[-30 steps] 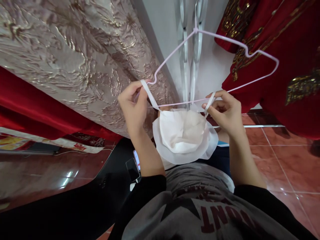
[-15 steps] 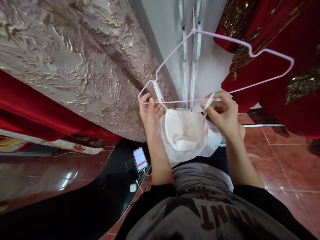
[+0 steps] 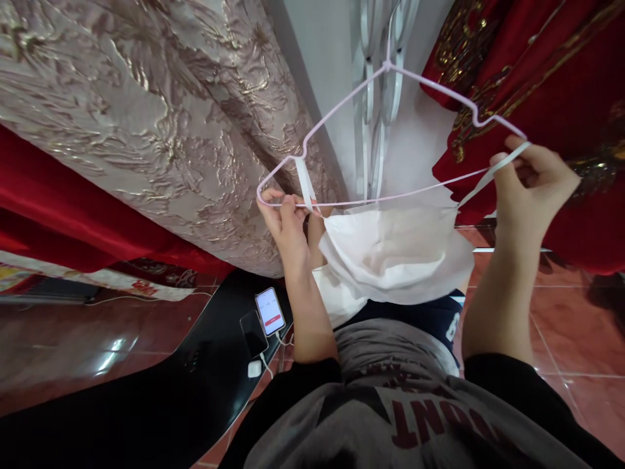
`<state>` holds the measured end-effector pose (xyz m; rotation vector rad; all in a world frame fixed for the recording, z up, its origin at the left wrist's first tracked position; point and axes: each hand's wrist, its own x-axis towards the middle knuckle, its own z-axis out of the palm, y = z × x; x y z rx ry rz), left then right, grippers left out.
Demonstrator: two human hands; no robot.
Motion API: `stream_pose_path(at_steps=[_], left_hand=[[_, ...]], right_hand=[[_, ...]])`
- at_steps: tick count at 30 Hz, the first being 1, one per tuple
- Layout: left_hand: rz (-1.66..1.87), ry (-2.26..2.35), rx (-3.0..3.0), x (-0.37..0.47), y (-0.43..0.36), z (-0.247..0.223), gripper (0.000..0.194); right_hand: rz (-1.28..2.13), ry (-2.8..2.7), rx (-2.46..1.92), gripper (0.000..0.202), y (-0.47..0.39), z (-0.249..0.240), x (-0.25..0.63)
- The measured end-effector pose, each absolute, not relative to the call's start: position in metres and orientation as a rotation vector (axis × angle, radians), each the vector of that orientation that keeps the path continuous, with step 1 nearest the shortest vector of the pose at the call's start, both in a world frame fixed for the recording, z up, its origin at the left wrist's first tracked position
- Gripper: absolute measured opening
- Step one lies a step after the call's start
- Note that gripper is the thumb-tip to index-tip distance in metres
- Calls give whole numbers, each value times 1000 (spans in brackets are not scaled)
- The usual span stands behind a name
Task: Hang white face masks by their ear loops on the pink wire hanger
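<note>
A pale pink clothes hanger (image 3: 344,102) hangs by its hook in front of me. My left hand (image 3: 288,225) is closed on its lower left corner. One strap (image 3: 305,182) of a white strappy garment (image 3: 390,251) is looped over the hanger's left side, beside my fingers. My right hand (image 3: 534,185) pinches the other strap (image 3: 476,187) at the hanger's right end, hiding that corner. The second strap is pulled taut, and the garment's top edge is stretched out below the lower bar. The cloth drapes down toward my lap.
On the left, a pinkish embossed gown (image 3: 161,117) hangs above a black tabletop (image 3: 146,397) with two phones, one a lit phone (image 3: 270,311), and a white charger (image 3: 254,369). A red sequined garment (image 3: 551,85) hangs on the right. White metal bars (image 3: 370,124) stand behind the hanger.
My right hand has moved right and slightly up with the strap, from the lower bar to the hanger's right end. The garment has spread wider. My left hand stays at the left corner.
</note>
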<state>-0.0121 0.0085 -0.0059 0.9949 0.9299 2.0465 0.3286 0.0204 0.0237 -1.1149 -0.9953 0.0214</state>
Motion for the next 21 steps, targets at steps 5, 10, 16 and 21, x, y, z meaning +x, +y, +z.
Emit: stream_pose_path(at_steps=[5,10,16,21], left_hand=[[2044,1032,1023,-11,11,-8,34],[2054,1045,1017,-16,13,-5,39],[2030,1002,955,-10,6,1,27],[1992,1022,892,-11,5,0,27]], right_hand=[[-16,-985,-1093,6,27,18,344],[-26,-1022,-1161,4,31,30,346],[-68,-1413,-1324,23,28,80,309],[-341,-1379,-1028,22,13,75,272]])
